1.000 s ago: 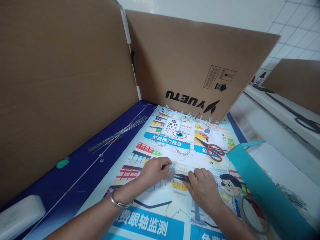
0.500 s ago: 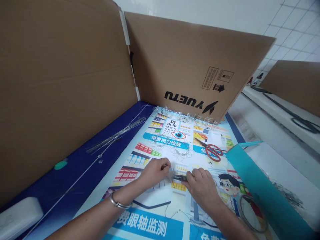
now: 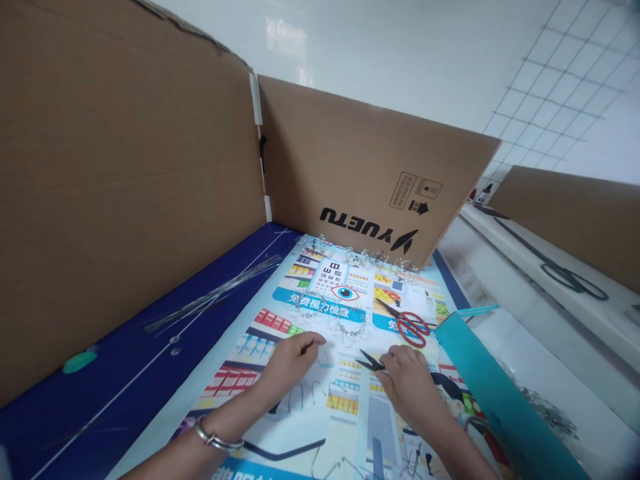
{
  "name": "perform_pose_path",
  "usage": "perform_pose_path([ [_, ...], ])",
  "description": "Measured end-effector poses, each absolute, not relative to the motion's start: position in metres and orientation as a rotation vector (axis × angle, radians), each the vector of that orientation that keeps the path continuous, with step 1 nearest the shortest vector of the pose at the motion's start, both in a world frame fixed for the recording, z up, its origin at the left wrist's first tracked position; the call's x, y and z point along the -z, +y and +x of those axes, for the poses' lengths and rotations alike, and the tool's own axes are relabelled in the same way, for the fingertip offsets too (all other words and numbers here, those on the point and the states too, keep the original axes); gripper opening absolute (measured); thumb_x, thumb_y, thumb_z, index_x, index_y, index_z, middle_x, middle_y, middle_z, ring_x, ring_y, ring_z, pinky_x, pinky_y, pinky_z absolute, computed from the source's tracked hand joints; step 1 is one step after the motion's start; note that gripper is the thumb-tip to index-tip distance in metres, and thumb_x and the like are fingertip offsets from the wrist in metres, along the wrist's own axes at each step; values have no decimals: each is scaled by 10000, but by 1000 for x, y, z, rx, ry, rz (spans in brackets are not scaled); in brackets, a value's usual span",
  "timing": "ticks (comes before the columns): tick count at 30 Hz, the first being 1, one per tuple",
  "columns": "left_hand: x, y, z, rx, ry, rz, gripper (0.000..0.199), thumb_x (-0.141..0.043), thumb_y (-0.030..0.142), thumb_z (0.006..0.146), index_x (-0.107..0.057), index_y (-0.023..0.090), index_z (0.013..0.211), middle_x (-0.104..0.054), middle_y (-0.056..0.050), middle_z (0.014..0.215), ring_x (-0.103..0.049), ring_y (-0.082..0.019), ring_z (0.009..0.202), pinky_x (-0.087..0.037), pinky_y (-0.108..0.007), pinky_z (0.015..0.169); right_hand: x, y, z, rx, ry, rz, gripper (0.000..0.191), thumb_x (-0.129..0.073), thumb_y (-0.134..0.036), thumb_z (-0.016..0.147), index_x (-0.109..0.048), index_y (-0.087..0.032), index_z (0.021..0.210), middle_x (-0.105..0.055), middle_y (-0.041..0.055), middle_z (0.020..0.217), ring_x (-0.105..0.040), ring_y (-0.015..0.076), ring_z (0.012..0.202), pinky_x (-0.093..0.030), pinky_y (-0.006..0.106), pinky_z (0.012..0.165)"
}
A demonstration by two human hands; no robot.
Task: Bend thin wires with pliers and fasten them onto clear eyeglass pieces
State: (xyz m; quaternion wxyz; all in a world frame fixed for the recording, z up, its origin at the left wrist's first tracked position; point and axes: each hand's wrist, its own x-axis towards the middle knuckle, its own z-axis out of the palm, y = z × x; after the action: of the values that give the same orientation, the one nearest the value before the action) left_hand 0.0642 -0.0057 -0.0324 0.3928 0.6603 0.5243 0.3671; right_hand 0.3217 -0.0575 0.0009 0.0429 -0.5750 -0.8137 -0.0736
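Observation:
My left hand (image 3: 293,360), with a metal bangle on the wrist, is closed in a pinch above the printed sheet. A fine wire (image 3: 325,345) shows faintly at its fingertips. To its right, my right hand (image 3: 407,377) is wrapped round a pair of pliers (image 3: 371,362). The plier jaws are spread and point left, apart from the left hand, with nothing visible between them. Bent wire pieces (image 3: 350,328) lie on the sheet just beyond the hands. Red-handled scissors (image 3: 413,329) rest beyond my right hand.
Cardboard panels (image 3: 360,160) stand at the left and back. A bundle of thin wires (image 3: 215,295) lies on the blue surface at left. More twisted wire pieces (image 3: 370,259) line the back panel's foot. At right, a turquoise-sided container (image 3: 500,387) holds small metallic pieces (image 3: 547,410).
The plier jaws have opened and come away from the left hand's wire, so the hands are farther apart. The view has tilted up and shifted right.

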Motion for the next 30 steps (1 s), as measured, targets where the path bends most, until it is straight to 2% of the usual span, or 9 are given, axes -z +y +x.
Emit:
perform_pose_path([
  [2,31,-6,65,-956,1314,1674,226,-456,263,774,-661,195,841,-635,7,649,-575,-157,614,-408,-220,556,1,-47,336,243,-2504,-1763,231,-364,-214,889,-584,-202,955,-552,74,993,-466,195,948,-314,326,834],
  [5,29,-6,65,-1001,1272,1678,196,-473,274,779,-646,199,832,-645,1,699,-585,-160,674,-423,-228,601,6,-22,360,369,-2393,-1992,319,-384,-118,848,-527,-197,1122,-534,93,1124,-442,209,1046,-297,321,887],
  [7,29,-5,66,-1044,1254,1619,206,-478,296,785,-624,197,891,-643,-2,711,-575,-151,647,-425,-231,583,10,-5,374,410,-2320,-2080,422,-376,-39,804,-472,-158,1197,-499,140,1186,-423,237,1089,-294,340,888],
  [9,31,-3,66,-1080,1222,1520,268,-478,322,793,-583,188,1000,-636,-4,706,-553,-137,591,-422,-231,546,12,10,382,403,-2293,-2135,464,-384,-8,771,-456,-147,1208,-530,148,1136,-462,232,1044,-319,321,851],
  [12,34,-1,67,-1107,1149,1365,352,-491,362,794,-545,164,1079,-633,-21,716,-539,-129,568,-427,-238,528,13,25,387,362,-2281,-2191,436,-409,-29,770,-465,-162,1182,-584,119,1000,-518,208,947,-343,279,783],
  [17,31,-2,68,-1108,1090,1216,309,-547,398,756,-607,137,911,-629,-41,700,-546,-133,575,-440,-247,536,9,35,386,312,-2223,-2287,400,-470,-108,782,-462,-169,1178,-597,111,890,-561,201,818,-345,255,675],
  [25,25,-8,66,-1146,1175,1262,308,-531,357,776,-615,153,991,-562,11,578,-523,-122,533,-401,-219,493,-12,-3,363,203,-2123,-2256,424,-359,-293,868,-331,-258,1290,-594,80,941,-570,207,808,-371,264,613],
  [27,19,-10,65,-1176,1174,1299,274,-529,342,777,-631,159,953,-588,4,616,-548,-131,584,-422,-226,539,-26,-25,342,-223,-2122,-1998,462,-395,-284,842,-308,-271,1296,-587,49,918,-559,184,788,-390,254,628],
  [30,8,-13,63,-1193,1134,1358,223,-517,305,791,-635,166,921,-620,-8,698,-570,-132,640,-440,-226,590,-52,-63,307,-1007,-2017,-1687,417,-417,-306,813,-356,-260,1223,-522,-13,724,-497,135,601,-392,226,536],
])
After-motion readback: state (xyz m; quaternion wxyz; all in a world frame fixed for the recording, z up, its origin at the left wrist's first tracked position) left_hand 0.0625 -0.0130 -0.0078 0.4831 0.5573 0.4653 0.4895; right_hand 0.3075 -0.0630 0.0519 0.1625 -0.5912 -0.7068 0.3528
